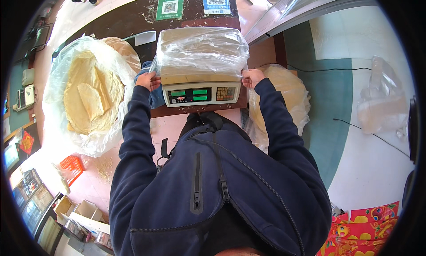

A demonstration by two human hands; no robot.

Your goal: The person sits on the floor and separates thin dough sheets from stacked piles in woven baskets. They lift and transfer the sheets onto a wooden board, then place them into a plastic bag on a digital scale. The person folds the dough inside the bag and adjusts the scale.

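A clear, crinkled plastic sheet (199, 51) lies over the pan of a white electronic scale (171, 101) on the dark table. The scale's front panel faces me, its green displays lit and its keypad on the right. At the pan's left front corner, my left hand (147, 81) is closed on the sheet's edge. My right hand (253, 78) pinches the opposite edge at the right front corner. The near strip of the brownish pan (199, 79) shows bare below the sheet. Beside my left hand lies a bunched blue cloth (156, 97), partly hidden.
Left of the table stands a big clear bag (55, 94) of thin yellowish sheets (91, 96). Another filled plastic bag (284, 94) is at the right, by my forearm. Green and blue code cards (170, 7) lie at the table's far side. An orange crate (72, 168) sits lower left.
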